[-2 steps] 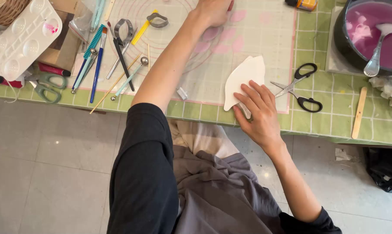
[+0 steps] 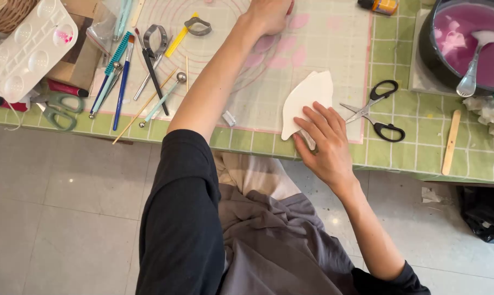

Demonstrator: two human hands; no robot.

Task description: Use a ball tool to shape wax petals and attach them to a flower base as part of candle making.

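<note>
My right hand (image 2: 324, 143) lies flat, fingers spread, on the lower edge of a white leaf-shaped paper cutout (image 2: 307, 98) near the table's front edge. My left hand (image 2: 270, 12) reaches far across the translucent work mat (image 2: 318, 49) to the top of the view; its fingers are curled and partly cut off, so what it touches is hidden. Pink petal shapes (image 2: 282, 54) lie on the mat just below that hand. Black-handled scissors (image 2: 375, 112) lie open right beside my right hand.
A black bowl of pink liquid with a spoon (image 2: 471, 43) stands at the far right. A wooden stick (image 2: 451, 142) lies near the right edge. Brushes, sculpting tools (image 2: 143, 71), a white palette (image 2: 31, 46) and green scissors (image 2: 58, 109) crowd the left.
</note>
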